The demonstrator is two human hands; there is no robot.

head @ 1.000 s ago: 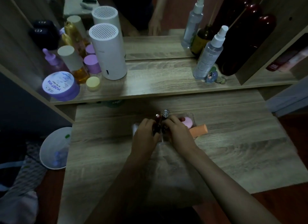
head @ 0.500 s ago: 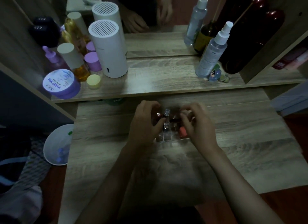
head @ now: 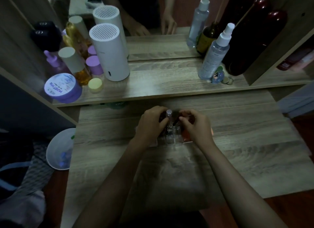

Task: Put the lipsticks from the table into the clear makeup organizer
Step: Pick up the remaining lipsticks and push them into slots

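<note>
Far left on the shelf, the purple MOIST HYA jar (head: 61,88) and white cylinder w/ slotted top (head: 108,52) sit as before; view has barely shifted since 0.5 s ago. On the wooden table (head: 246,151), my left hand (head: 150,124) is clamped round a lipstick w/ shiny round cap (head: 168,112), upright, its base down in the clear makeup organizer (head: 169,138). Vs. 0.5 s ago that hand has curled tighter over the tube. Other dark lipsticks stand in the compartments betw. my hands; can't count them, too dim. My right hand (head: 198,126) has pulled in closer, fingertips pinched at the organizer's right-rear part; can't tell if it's gripping a tube or just the wall. An orange-red item (head: 186,136) shows under that palm. Far right, spray bottle (head: 215,58) unchanged.
</note>
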